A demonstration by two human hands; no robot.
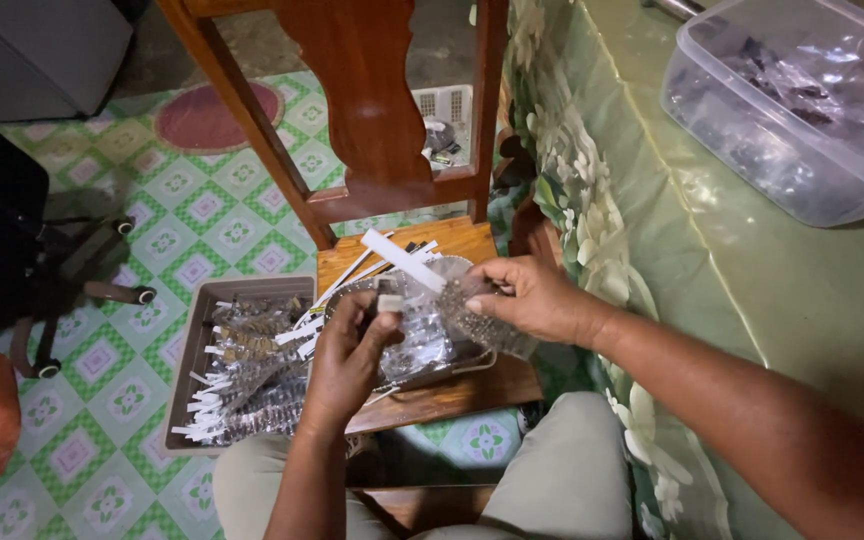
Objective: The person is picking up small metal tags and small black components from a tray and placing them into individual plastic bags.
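Clear plastic packets crowd the middle of the view, each one filled with small dark pieces and closed with a white strip. The left hand (347,355) reaches up from the lap, its fingers curled and its grip pinching the white top of one small packet (390,300) between thumb and fingertips. The right hand (532,298) comes in from the right, and its grip is pressed together on a second clear packet (477,320), which hangs down below the fingers and shows dark specks inside. Both hands work just above a pile of packets (422,335) that lies on the seat of a wooden chair (432,395); long white strips (402,258) stick out from the back of that pile. The chair's carved back rises at the top of the view.

Left of the seat, touching its edge, sits a grey tray (197,300) on the floor, packed with more of the same packets, their white ends fanned toward the left. The floor (182,210) has a green and white checked pattern. On the right, a surface under a green flowered cloth (712,250) carries a clear plastic box (792,105) that holds dark contents. The person's knees in light trousers show at the bottom.
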